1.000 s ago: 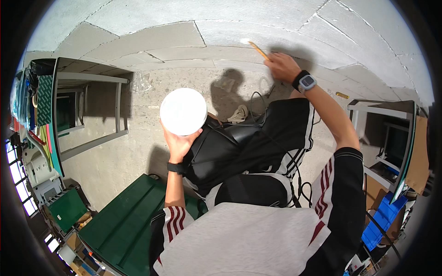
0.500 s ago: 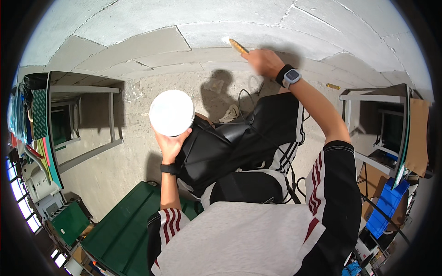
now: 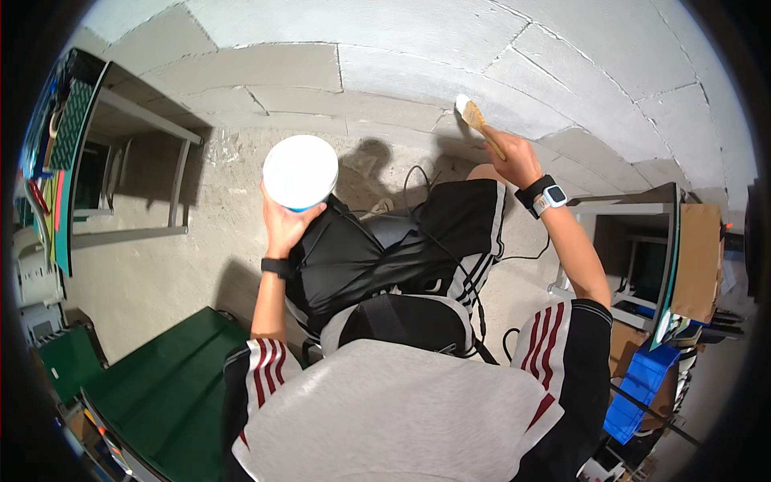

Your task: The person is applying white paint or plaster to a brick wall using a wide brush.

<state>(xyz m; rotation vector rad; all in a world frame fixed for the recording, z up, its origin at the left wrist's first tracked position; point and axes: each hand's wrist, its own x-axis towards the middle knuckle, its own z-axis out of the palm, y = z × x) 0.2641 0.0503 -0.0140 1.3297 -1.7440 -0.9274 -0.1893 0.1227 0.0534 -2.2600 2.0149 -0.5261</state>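
Observation:
My left hand (image 3: 287,229) is closed round the side of a round tub (image 3: 300,167) with white inside, held up by my left knee; a strip of blue shows low on the tub. In my right hand (image 3: 516,162) is a paintbrush (image 3: 475,119), gripped by its wooden handle, its white-coated bristles pointing up and left toward the wall. The block wall (image 3: 409,68) carries white paint over much of its upper part, while lower blocks look bare grey. Whether the bristles touch the wall I cannot tell.
A metal-framed table (image 3: 132,234) stands on the left and another (image 3: 622,207) on the right. Behind me at left is a dark green box (image 3: 173,373). Blue bins (image 3: 640,390) and cardboard (image 3: 696,261) lie at right. A black cable (image 3: 450,233) runs across my legs.
My right hand and the brush have moved right and down along the wall, and the bristles now show clearly. The tub stays in my left hand. The whole view has shifted.

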